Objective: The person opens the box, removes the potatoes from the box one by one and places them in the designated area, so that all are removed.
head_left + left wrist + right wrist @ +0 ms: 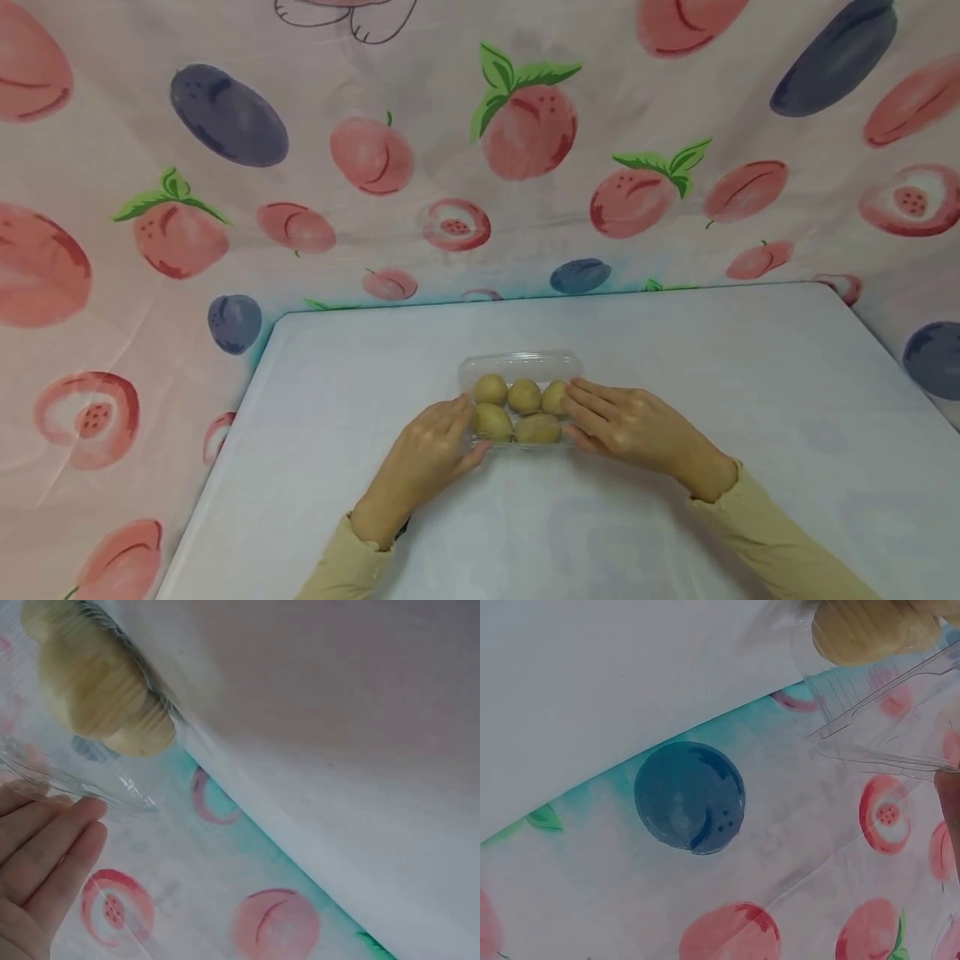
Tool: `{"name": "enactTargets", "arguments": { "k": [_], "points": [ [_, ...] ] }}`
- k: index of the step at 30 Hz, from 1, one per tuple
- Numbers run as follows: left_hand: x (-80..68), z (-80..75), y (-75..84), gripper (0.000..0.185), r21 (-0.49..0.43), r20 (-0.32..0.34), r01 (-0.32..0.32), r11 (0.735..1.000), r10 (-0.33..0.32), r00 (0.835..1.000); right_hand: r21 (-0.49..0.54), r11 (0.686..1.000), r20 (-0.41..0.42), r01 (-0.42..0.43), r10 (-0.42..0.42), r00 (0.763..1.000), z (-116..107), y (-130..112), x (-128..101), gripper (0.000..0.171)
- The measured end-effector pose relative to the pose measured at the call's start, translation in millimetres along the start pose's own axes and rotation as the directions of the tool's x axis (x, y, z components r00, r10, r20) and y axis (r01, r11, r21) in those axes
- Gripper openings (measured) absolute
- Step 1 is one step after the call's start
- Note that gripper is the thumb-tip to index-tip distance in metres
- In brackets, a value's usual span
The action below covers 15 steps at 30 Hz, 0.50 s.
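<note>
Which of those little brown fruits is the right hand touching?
The far-row fruit at the right end: the right hand has fingertips resting on it. The other four in the clear tray sit apart from that hand.

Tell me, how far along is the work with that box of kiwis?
Five kiwis already sit in the clear plastic box, whose lid looks open at the back. In hand: the left hand and right hand touch the box's two ends. Still left, probably: shutting the lid.
</note>
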State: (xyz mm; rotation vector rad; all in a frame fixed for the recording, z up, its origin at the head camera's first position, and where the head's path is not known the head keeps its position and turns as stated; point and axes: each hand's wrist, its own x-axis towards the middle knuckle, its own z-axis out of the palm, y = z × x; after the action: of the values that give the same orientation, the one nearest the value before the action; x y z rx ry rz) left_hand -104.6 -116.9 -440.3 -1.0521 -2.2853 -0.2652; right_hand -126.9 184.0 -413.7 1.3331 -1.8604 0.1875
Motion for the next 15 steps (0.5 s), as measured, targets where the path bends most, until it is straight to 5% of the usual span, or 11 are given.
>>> {"name": "enactTargets", "arguments": {
  "k": [15],
  "points": [
    [-2.0,2.5,-4.5,0.025,0.049,-0.027,-0.115,0.992,0.116,0.993,0.066,0.996,0.015,-0.059,0.058,0.998,0.6,-3.5,-11.1,0.04]
  ]
}}
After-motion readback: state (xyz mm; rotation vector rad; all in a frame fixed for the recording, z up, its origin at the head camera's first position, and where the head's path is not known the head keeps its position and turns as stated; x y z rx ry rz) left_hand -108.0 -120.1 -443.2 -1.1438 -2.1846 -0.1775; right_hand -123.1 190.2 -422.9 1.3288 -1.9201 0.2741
